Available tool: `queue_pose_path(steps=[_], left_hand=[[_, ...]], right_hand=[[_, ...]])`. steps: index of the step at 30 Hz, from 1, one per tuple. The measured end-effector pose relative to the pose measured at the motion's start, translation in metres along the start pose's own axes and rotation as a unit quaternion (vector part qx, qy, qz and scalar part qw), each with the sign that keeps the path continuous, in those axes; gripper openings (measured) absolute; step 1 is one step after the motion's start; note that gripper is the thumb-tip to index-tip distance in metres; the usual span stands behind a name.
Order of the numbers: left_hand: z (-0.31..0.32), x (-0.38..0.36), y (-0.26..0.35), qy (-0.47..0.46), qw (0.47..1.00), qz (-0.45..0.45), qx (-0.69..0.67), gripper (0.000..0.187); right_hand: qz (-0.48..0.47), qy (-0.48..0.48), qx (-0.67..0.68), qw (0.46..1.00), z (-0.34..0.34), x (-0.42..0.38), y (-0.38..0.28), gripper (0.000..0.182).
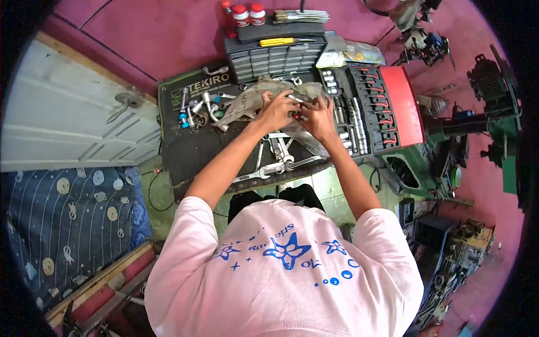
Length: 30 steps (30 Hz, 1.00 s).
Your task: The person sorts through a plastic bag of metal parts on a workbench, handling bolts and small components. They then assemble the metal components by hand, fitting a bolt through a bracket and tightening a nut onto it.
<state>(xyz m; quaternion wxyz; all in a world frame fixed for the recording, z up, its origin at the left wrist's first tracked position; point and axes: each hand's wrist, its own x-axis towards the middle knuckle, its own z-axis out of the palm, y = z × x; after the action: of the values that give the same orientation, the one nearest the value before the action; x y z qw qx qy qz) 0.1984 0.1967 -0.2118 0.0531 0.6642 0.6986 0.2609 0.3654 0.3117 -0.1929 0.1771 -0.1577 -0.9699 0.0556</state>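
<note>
Both hands are close together over a crumpled translucent plastic bag [252, 100] on the dark workbench mat [191, 149]. My left hand [276, 112] has its fingers curled around a small metal part [293, 99]. My right hand [318, 117] is bent in toward the same spot, its fingers closed at a small dark piece with a red spot, too small to make out. Several wrenches [261, 171] lie on the mat below the hands. Left of the bag are sockets and angled socket wrenches [209, 106].
Behind the hands stands a small-drawer cabinet [272, 59] with a yellow-handled tool [276, 41] on top. At right are a socket tray [357, 121] and a red-edged tool case [401, 104]. A white door [73, 121] is at left, a green machine [497, 121] at far right.
</note>
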Motion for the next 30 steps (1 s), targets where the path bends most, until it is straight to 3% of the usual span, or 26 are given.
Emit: queue_pose_path(steps=[4,10,13,18,21,30], left_hand=[[0.011,0.007,0.012,-0.042,0.998,-0.001,-0.038,0.033],[0.031,0.005,0.011,-0.036,0.999,0.011,-0.021,0.037],[0.033,0.004,0.010,-0.050,0.998,0.015,-0.029,0.036],[0.029,0.011,0.012,-0.052,0.998,0.000,-0.024,0.040],[0.028,0.019,0.014,-0.047,0.998,-0.012,-0.026,0.039],[0.046,0.042,0.007,-0.027,0.999,-0.043,0.008,0.035]], right_hand=[[0.022,-0.018,0.002,1.000,-0.002,-0.017,0.009,0.023],[0.022,-0.043,0.011,0.999,0.012,-0.031,0.023,0.027],[-0.006,-0.006,0.031,0.999,0.015,-0.033,0.025,0.027],[0.015,-0.067,0.026,0.997,0.009,-0.026,0.025,0.028],[-0.001,-0.003,0.008,1.000,0.015,-0.021,0.032,0.025],[0.060,-0.008,-0.013,0.998,0.030,-0.010,0.047,0.024]])
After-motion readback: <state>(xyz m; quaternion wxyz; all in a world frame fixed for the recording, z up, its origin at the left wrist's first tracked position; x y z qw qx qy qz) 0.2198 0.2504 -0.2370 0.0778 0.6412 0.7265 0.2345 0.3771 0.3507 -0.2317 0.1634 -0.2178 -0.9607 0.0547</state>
